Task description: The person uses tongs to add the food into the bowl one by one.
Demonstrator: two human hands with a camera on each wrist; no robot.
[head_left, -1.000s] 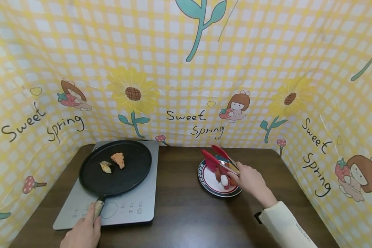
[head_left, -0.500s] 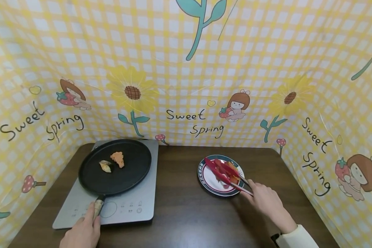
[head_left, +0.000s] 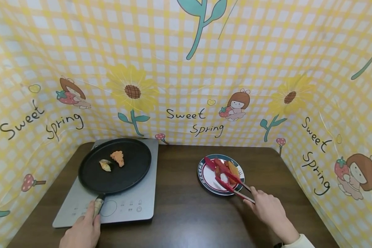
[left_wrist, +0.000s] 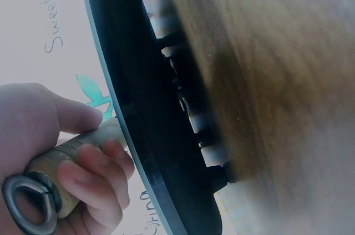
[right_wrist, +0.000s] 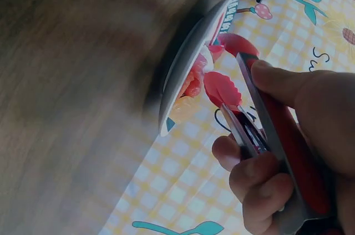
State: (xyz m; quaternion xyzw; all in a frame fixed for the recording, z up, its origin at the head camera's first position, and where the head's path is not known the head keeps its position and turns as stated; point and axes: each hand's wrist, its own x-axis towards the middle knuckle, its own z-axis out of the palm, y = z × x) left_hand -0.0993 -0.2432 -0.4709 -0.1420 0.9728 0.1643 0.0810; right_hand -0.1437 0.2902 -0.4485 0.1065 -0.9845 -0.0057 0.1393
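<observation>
In the head view my left hand (head_left: 80,230) grips the wooden handle (head_left: 97,206) of a flat black pan (head_left: 128,175). The left wrist view shows fingers curled round that handle, with a metal ring at its end. My right hand (head_left: 269,208) holds red-tipped metal tongs (head_left: 243,197), their tips spread apart low over a dark-rimmed plate (head_left: 209,181). A white piece (head_left: 224,177) lies between the tips, beside an orange breaded piece (head_left: 234,168) and reddish pieces. Whether the tips touch any food I cannot tell. In the right wrist view thumb and fingers clasp the tongs (right_wrist: 277,129).
The pan sits on a silver induction cooker (head_left: 130,212) at the left of the brown table (head_left: 179,203). On it lie a fried-chicken-like piece (head_left: 118,158) and a shell-like piece (head_left: 105,165). A checked cloth (head_left: 186,86) encloses the back and sides.
My right hand has drawn back to the right, and the tongs have lowered from above the plate to its food. Their tips have spread in the last half second. My left hand keeps its grip.
</observation>
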